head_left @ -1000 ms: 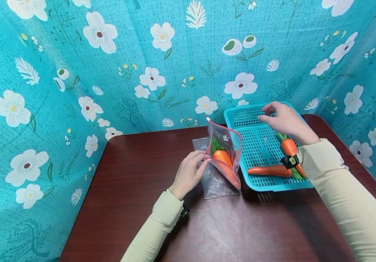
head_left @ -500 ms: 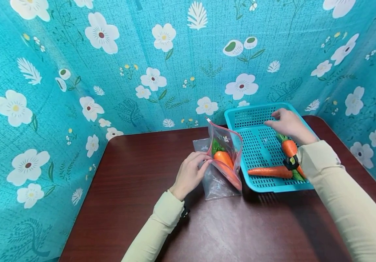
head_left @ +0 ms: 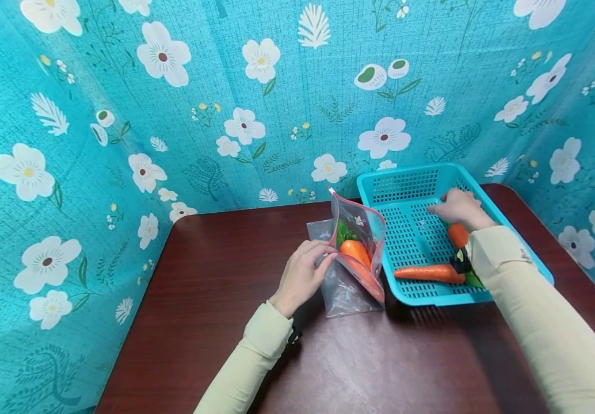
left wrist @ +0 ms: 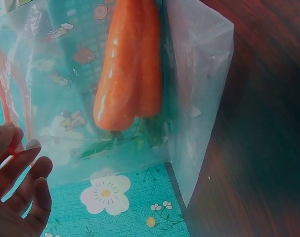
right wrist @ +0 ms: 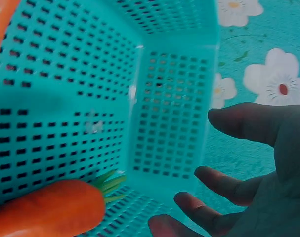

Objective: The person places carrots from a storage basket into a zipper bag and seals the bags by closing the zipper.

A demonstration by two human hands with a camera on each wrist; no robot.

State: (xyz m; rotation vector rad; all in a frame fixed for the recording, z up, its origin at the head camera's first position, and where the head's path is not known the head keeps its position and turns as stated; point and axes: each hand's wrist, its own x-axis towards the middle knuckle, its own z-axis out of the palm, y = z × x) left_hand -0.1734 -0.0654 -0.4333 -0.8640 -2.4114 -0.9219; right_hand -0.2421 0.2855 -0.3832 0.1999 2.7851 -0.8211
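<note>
In the head view my left hand pinches the red-edged mouth of a clear zip bag, which gapes open. Orange carrots with green tops lie inside the bag, side by side in the left wrist view. My right hand is over the turquoise basket, fingers spread and holding nothing. Just below it lies a carrot, partly hidden by the hand and sleeve in the head view; its green stems point toward the basket's far wall. Another carrot lies crosswise near the basket's front.
The bag and basket stand side by side on a dark brown wooden table. A turquoise flowered cloth hangs behind the table and at both sides. A black wrist strap sits at the right cuff.
My right hand has come down and a little to the right, nearer the carrot's leafy end, and covers more of it. The left hand keeps its hold on the bag.
</note>
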